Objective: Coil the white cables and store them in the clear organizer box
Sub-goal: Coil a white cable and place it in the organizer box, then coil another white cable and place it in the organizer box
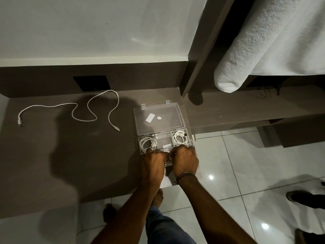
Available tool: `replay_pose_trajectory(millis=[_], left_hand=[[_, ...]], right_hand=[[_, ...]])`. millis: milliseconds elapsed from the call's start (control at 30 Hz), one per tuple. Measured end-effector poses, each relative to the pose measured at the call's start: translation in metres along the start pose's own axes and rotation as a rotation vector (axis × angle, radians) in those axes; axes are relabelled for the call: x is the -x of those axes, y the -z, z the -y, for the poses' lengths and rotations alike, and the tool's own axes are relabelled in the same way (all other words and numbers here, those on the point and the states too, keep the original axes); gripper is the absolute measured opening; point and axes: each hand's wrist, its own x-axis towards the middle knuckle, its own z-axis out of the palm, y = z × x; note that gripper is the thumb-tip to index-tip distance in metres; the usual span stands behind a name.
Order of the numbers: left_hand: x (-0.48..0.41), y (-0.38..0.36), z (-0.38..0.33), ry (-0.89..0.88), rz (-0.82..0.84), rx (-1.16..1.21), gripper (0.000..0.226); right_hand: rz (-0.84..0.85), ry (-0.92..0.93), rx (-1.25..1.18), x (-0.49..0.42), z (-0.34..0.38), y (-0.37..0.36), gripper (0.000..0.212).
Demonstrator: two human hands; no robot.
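Note:
The clear organizer box (136, 140) lies open on the dark desk near its right edge, its lid (172, 112) folded back. One coiled white cable (147, 142) sits in the left compartment and another coiled white cable (179, 137) in the right one. My left hand (153, 164) and my right hand (185, 160) are side by side over the box's near part, fingers curled around a bit of white cable (167, 151) between them; most of it is hidden. A loose white cable (84, 111) lies uncoiled on the desk at the left.
The dark desk (70, 155) ends just right of the box, with glossy white floor tiles (246, 164) beyond. A rolled white towel (255, 46) hangs above at the right. A black wall socket plate (92, 82) sits behind the loose cable. Another person's shoe (299, 196) shows at the right.

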Motion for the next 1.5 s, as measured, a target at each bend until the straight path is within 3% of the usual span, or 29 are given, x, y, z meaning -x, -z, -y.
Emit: replay_pose_trajectory(millis=[167,400,567,733,900,1133,1267,1500], left_hand=[[-0.004,-0.002,0.001,-0.028,0.071,-0.066,0.026],[-0.002,0.008,-0.004,-0.133,0.209,-0.362,0.037],[0.007,0.009,-0.011,-0.033,0.122,-0.276,0.035],[-0.002,0.012,-0.003,-0.098,0.129,-0.224,0.036],[0.006,0.020,0.012,-0.106,-0.109,0.049,0.023],[0.012,0.026,0.018,-0.099,-0.184,0.144,0.023],[0.023,0.043,0.043,-0.069,-0.240,0.240,0.025],[0.046,0.088,0.163,0.031,-0.414,0.304,0.021]], right_hand=[[0.026,-0.090,-0.063,-0.006,-0.007,0.000,0.014],[0.151,-0.007,0.026,-0.012,-0.007,0.003,0.018],[0.122,0.165,0.213,-0.004,-0.005,-0.002,0.014],[0.092,0.159,0.096,0.000,-0.006,0.003,0.011],[-0.013,0.093,-0.062,0.016,-0.011,0.002,0.013],[-0.041,0.056,-0.133,0.026,-0.007,0.008,0.021],[-0.171,0.007,-0.226,0.027,0.003,0.012,0.022],[-0.209,0.258,-0.279,0.027,0.094,-0.003,0.033]])
